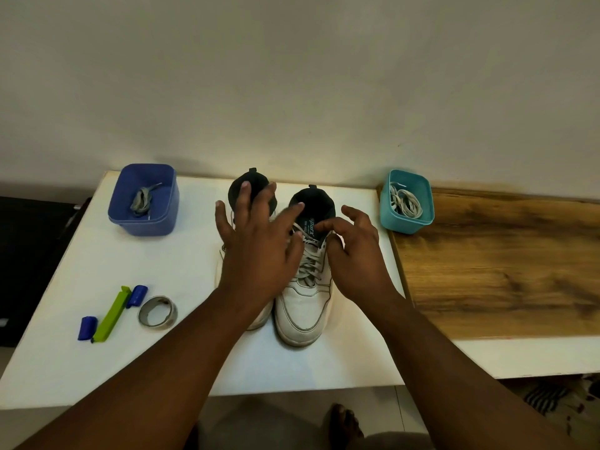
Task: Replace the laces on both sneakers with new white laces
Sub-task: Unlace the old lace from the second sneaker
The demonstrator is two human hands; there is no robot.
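Right sneaker's laces lie between both hands' fingers, seemingly touching.

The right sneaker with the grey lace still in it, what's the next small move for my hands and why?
Probably pinch the lace's loose top end and pull it out of the uppermost eyelets. The right sneaker is still laced with its grey lace, and both the left hand and the right hand hover open beside its tongue, gripping nothing yet.
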